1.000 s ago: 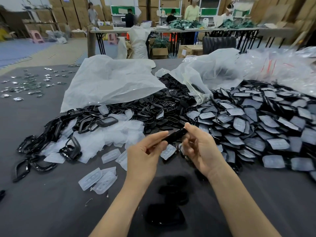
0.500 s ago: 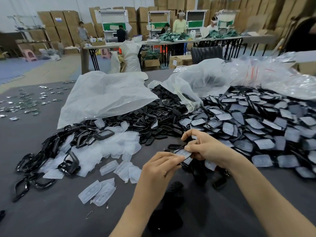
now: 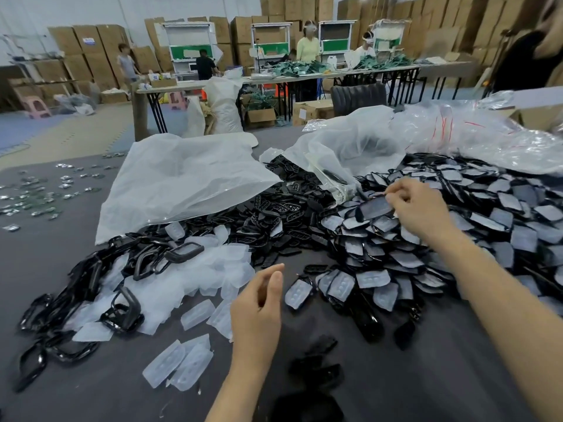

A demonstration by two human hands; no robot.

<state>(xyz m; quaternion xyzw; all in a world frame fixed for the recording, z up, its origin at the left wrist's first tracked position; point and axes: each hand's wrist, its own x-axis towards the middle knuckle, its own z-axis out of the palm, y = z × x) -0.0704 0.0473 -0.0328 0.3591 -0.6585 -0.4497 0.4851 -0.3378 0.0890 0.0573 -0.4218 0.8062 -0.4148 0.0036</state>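
one black piece point(image 3: 373, 208) pinched by the right hand point(image 3: 422, 213); left hand point(image 3: 259, 306) apart, relaxed, empty.

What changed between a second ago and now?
The right hand reached forward onto the heap of black film-backed plastic shells and now pinches one flat black shell there. The left hand, no longer holding anything, hovers open above the grey table. The white plastic bags stayed put.
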